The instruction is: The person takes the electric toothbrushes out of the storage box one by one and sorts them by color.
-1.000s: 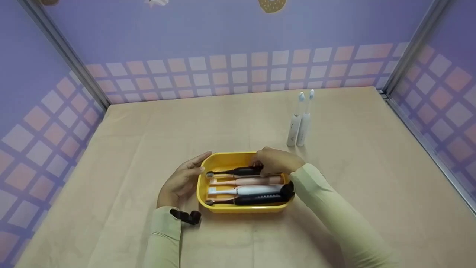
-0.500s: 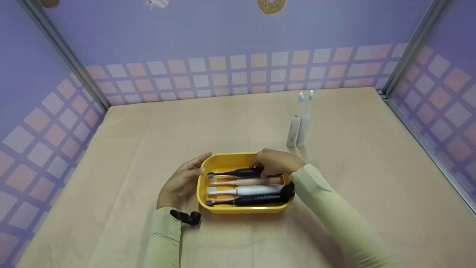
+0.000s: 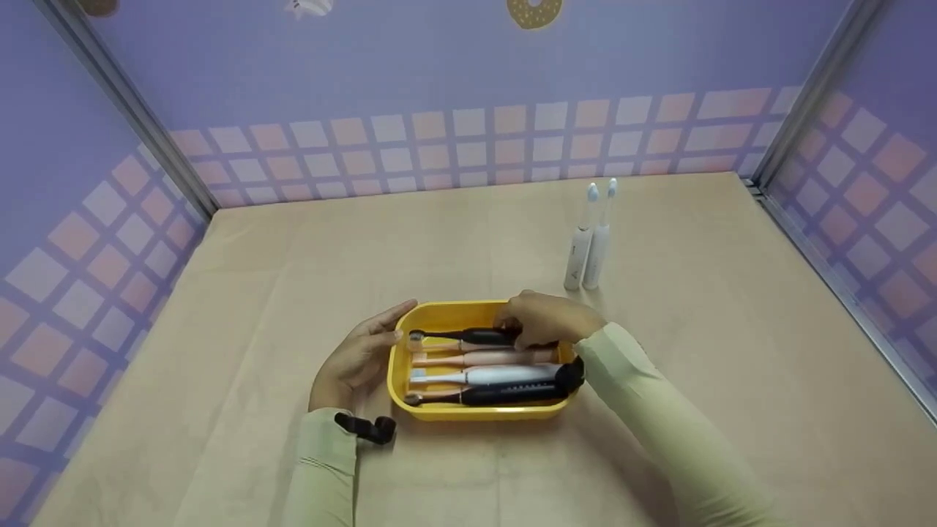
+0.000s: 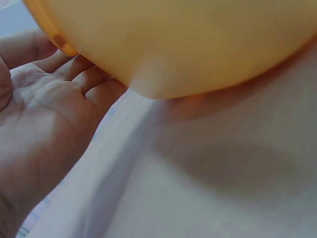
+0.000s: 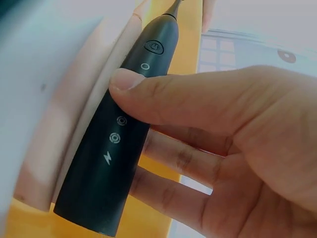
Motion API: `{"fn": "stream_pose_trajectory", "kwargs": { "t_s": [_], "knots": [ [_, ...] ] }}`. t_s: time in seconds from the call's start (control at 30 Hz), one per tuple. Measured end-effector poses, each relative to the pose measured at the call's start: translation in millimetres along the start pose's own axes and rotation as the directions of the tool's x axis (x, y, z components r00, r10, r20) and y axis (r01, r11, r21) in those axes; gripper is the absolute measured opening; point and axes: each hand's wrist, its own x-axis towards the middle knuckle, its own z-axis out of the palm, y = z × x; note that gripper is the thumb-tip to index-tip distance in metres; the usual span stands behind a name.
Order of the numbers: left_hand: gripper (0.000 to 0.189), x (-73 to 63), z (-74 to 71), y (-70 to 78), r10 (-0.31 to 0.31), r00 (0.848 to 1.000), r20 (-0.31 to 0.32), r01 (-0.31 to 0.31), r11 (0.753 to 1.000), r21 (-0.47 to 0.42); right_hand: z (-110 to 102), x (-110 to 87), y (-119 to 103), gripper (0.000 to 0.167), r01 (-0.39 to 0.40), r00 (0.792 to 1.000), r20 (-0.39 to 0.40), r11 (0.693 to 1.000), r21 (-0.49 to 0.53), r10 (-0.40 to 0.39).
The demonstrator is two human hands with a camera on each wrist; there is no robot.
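Note:
My right hand (image 3: 553, 320) reaches into a yellow tray (image 3: 487, 413). It grips a black electric toothbrush (image 3: 483, 337) by the handle, the thumb lying across its buttons in the right wrist view and the other fingers along its side. The brush head points left. Beside it in the tray lie a pink electric toothbrush (image 3: 505, 358), a white one (image 3: 509, 375) and a second black one (image 3: 505, 393), roughly parallel. At the tray's left end my left hand (image 3: 359, 362) rests against the outside, thumb at the rim and fingers extended along the wall.
Two white electric toothbrushes stand upright behind the tray to the right, a left one (image 3: 577, 256) and a right one (image 3: 597, 256). Tile-patterned purple panels (image 3: 439, 66) border the cloth-covered table (image 3: 329, 249). A black wrist camera (image 3: 569, 375) overlaps the tray's right end.
The head of the gripped black toothbrush has shifted slightly toward the tray's far side. Both hands have kept nearly the same place.

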Motion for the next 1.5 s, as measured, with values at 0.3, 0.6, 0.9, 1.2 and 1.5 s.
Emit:
{"fn": "stream_pose_trajectory", "kwargs": {
  "t_s": [0.3,0.6,0.9,1.2,1.5],
  "knots": [
    [0.06,-0.6,-0.4,-0.4,-0.006,1.0,-0.006,0.006,1.0,-0.02,-0.2,-2.0,2.3,0.038,-0.02,1.0,-0.008,0.999,0.031,0.02],
    [0.06,-0.5,1.0,0.6,0.0,1.0,0.01,0.0,0.999,-0.037,-1.7,-5.8,6.7,0.033,0.048,0.998,-0.051,0.998,0.049,-0.045],
    [0.059,-0.1,-0.5,-0.9,0.013,1.0,0.023,-0.013,1.0,-0.023,-2.1,-7.6,8.3,0.031,0.064,0.996,-0.072,0.996,0.057,-0.06],
    [0.059,0.4,-0.4,-2.3,0.005,1.0,0.017,-0.005,0.999,-0.032,-0.6,-11.1,12.8,0.031,0.105,0.989,-0.117,0.991,0.076,-0.096],
    [0.059,-0.5,0.9,0.5,-0.009,1.0,0.01,0.009,1.0,-0.016,-2.9,-17.0,14.3,0.031,0.138,0.98,-0.157,0.986,0.095,-0.122]
  ]
}}
